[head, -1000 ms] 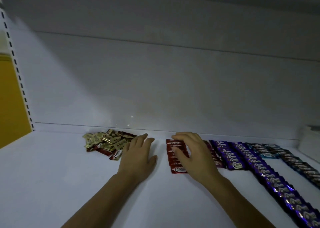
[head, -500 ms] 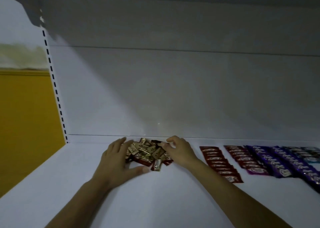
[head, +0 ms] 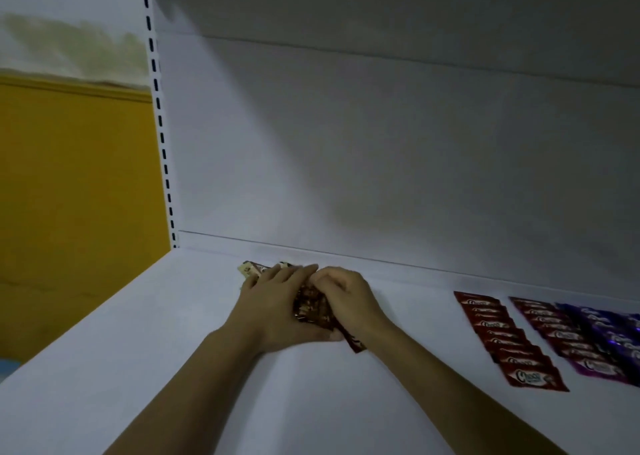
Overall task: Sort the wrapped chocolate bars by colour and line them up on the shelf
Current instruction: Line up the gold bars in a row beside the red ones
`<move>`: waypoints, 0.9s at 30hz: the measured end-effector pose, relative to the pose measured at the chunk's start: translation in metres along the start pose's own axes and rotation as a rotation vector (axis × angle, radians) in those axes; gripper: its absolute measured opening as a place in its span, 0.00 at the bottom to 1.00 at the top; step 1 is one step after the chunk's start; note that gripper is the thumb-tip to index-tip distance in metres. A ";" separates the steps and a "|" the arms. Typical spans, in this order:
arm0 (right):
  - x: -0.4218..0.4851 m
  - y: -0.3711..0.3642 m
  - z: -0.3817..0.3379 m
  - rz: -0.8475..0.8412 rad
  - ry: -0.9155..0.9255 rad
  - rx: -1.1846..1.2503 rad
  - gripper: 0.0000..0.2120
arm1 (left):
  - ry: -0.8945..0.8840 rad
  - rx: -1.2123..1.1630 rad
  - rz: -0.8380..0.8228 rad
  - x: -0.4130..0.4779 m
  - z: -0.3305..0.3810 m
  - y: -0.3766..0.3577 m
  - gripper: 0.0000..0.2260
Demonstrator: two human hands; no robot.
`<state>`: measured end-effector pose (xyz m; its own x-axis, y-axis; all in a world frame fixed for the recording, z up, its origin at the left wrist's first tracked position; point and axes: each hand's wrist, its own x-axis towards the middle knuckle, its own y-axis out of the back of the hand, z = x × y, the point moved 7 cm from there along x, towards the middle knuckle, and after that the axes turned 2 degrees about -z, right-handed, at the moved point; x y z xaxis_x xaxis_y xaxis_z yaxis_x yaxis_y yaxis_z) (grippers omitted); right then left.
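Shelf (head: 138, 350) back edge: left hand (head: 273, 302) now cups the pile (head: 311, 307), right hand (head: 346, 299), moved off the red row (head: 502, 337), pinches its other side; the pile looks gathered, its colours likely sorted next.

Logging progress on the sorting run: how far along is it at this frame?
Done: red rows and a purple row lie lined up on the shelf. In hand: left hand and right hand grip the mixed gold-and-brown pile. Left: sorting that pile and lining it up.
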<state>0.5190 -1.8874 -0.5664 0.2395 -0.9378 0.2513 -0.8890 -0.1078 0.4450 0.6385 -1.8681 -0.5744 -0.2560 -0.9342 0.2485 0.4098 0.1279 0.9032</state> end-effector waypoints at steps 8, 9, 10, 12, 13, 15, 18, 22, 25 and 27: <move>0.000 0.026 0.019 0.284 -0.159 0.369 0.10 | -0.057 0.113 0.092 -0.003 0.006 0.014 0.22; 0.001 0.026 0.020 0.291 -0.161 0.384 0.10 | -0.073 0.096 0.101 -0.003 0.007 0.017 0.20; 0.001 0.027 0.021 0.302 -0.162 0.393 0.11 | -0.084 0.078 0.112 -0.004 0.008 0.019 0.18; 0.002 0.030 0.023 0.319 -0.158 0.396 0.12 | -0.076 0.049 0.141 -0.005 0.007 0.023 0.16; 0.002 0.030 0.023 0.317 -0.156 0.390 0.12 | -0.059 0.035 0.161 -0.005 0.005 0.025 0.16; 0.001 0.030 0.022 0.298 -0.151 0.367 0.12 | -0.008 -0.020 0.209 -0.007 0.002 0.029 0.14; 0.000 0.029 0.019 0.285 -0.136 0.348 0.13 | 0.107 -0.281 0.276 -0.010 -0.005 0.033 0.12; -0.003 0.028 0.011 0.220 -0.090 0.185 0.14 | 0.191 -0.654 0.353 -0.012 -0.015 0.036 0.14; -0.008 0.012 0.003 -0.074 0.040 -0.314 0.23 | 0.177 -0.817 0.409 -0.013 -0.014 0.043 0.13; -0.013 -0.002 0.009 -0.235 0.062 -0.544 0.33 | 0.178 -0.917 0.423 -0.012 -0.013 0.044 0.13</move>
<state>0.5139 -1.8777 -0.5782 0.4423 -0.8866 0.1350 -0.4856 -0.1102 0.8672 0.6708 -1.8560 -0.5422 0.1679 -0.9171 0.3615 0.9672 0.2241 0.1194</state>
